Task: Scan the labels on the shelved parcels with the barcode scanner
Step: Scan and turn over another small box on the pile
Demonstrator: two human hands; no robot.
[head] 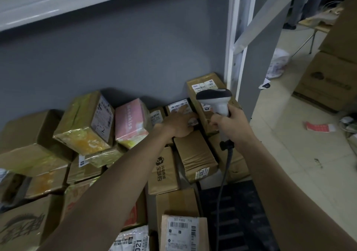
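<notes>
Right hand (232, 124) grips the scanner (216, 101) handle, head pointing left toward the label (178, 104) on the small box (180, 108) at the shelf's back. Left hand (178, 124), fingers straight, rests on that box just below the label.

Red slip (319, 128) (floor tiles (289, 134)); stacked cartons (328, 80)

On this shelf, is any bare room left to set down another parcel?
One bare patch: the dark ribbed shelf surface at front right, bordered by the brown cardboard parcels, the grey scanner cable and the right forearm. Everywhere leftward, parcels crowd to the grey wall.
</notes>
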